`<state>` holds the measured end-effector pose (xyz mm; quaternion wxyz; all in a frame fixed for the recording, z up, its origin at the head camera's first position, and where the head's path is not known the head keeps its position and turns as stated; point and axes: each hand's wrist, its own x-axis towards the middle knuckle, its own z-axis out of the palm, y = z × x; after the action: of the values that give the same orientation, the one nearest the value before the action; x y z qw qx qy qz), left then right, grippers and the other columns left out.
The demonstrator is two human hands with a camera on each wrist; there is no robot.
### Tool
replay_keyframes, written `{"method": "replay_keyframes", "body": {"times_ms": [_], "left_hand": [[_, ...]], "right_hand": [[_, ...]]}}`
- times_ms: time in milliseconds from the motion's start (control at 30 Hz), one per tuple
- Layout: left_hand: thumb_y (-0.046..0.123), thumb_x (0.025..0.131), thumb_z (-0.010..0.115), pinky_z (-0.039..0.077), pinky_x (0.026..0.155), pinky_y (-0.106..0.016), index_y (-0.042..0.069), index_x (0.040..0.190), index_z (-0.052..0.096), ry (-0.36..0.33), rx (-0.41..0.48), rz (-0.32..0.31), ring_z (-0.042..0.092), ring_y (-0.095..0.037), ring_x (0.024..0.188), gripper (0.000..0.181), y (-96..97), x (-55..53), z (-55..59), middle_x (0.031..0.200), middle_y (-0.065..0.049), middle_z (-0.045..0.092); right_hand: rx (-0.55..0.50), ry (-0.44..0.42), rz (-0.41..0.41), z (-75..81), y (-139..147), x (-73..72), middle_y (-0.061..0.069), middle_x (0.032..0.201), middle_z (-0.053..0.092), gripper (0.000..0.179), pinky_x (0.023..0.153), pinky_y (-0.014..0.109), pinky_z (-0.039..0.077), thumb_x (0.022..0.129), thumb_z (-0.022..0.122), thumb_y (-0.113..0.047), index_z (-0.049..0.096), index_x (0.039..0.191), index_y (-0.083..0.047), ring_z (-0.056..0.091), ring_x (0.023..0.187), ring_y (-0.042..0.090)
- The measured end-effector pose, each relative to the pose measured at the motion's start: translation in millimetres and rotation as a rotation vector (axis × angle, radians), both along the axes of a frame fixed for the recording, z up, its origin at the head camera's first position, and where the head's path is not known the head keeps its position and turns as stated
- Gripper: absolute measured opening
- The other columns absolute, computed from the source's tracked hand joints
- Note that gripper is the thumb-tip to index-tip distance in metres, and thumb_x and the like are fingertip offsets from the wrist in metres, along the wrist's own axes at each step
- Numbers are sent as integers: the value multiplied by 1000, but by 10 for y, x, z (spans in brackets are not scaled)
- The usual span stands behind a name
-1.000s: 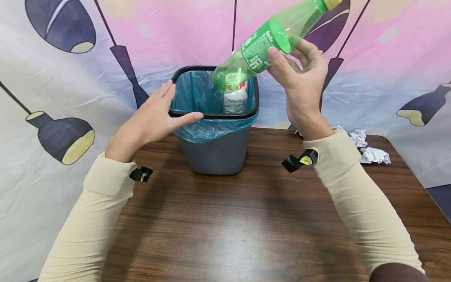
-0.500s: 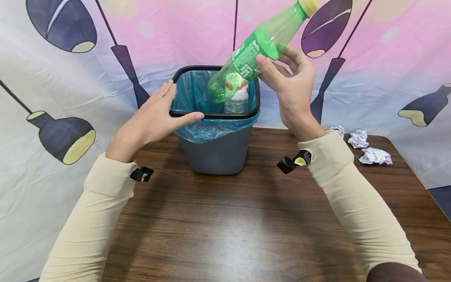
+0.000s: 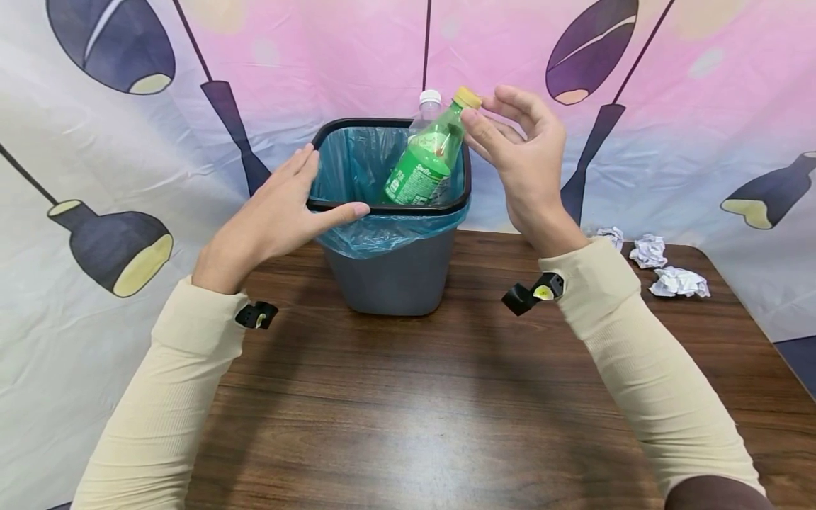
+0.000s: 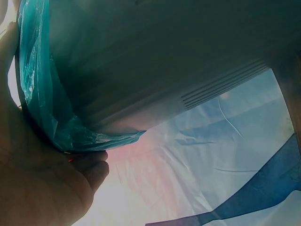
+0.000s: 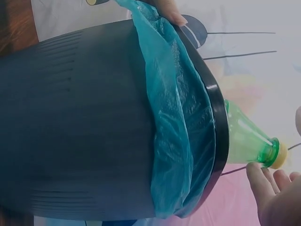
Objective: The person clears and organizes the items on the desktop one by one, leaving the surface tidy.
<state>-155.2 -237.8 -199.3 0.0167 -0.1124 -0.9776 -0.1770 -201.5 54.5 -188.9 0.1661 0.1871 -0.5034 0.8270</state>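
A grey bin [image 3: 392,280] with a black rim and blue liner [image 3: 363,241] stands on the table. Inside it leans a green Sprite bottle [image 3: 417,173], its yellow cap above the rim. My right hand [image 3: 525,149] is beside that cap, fingers spread and loosely bent; in the right wrist view the fingertips [image 5: 256,172] lie right by the bottle neck [image 5: 268,153], the thumb apart from it. Behind the green bottle is a clear bottle with a white cap [image 3: 430,97]. My left hand [image 3: 274,205] rests on the rim's front left corner, fingers straight, thumb along the front edge.
Several crumpled white papers [image 3: 678,282] lie on the brown wooden table [image 3: 408,397] at the back right. A patterned cloth [image 3: 287,57] hangs close behind the bin. Each wrist carries a small black camera mount.
The green bottle has dropped from the raised right hand down into the bin, and the hand's fingers have loosened. The left hand stays on the rim.
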Motion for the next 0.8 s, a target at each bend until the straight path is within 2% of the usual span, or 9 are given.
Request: {"method": "replay_keyframes", "body": {"times_ms": [567, 800], "left_hand": [[82, 87, 47, 2, 123, -53, 7, 162, -2, 1, 2, 5, -10, -22, 155, 116, -19, -2, -8, 168, -3, -9], [81, 87, 47, 2, 123, -53, 7, 162, -1, 7, 1, 1, -9, -22, 155, 116, -25, -8, -8, 168, -4, -9]], "right_hand": [[27, 20, -64, 13, 115, -23, 19, 116, 61, 42, 88, 35, 59, 79, 82, 5, 64, 117, 2, 67, 97, 28], [-11, -3, -79, 38, 227, -41, 20, 115, 61, 41, 88, 38, 59, 77, 83, 5, 65, 114, 3, 68, 96, 28]]}}
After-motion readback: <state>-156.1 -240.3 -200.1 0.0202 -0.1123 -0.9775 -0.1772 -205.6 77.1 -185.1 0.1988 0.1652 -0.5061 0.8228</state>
